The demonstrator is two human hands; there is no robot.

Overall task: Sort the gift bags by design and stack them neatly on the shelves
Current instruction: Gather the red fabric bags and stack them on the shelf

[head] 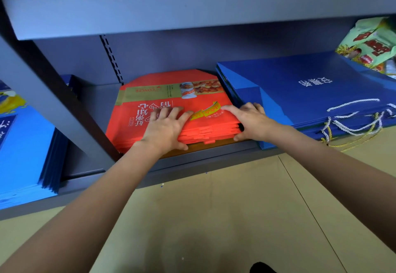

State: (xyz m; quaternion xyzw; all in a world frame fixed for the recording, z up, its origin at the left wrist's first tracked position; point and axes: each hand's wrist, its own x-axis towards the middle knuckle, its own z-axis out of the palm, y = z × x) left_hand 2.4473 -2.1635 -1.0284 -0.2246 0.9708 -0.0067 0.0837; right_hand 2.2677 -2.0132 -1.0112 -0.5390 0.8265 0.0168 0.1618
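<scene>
At the centre of the frame a stack of red gift bags (171, 105) lies flat on the shelf (214, 154), its long axis running left to right, its near edge facing the person. The left hand (165, 129) rests flat on top near the front edge, fingers spread and straight. The right hand (248, 120) clasps the stack's front right corner, fingers on top and thumb under the edge. Just right, nearly touching, sits the dark blue bag stack (310, 88). Squaring up probably means pushing away, toward the upper frame.
</scene>
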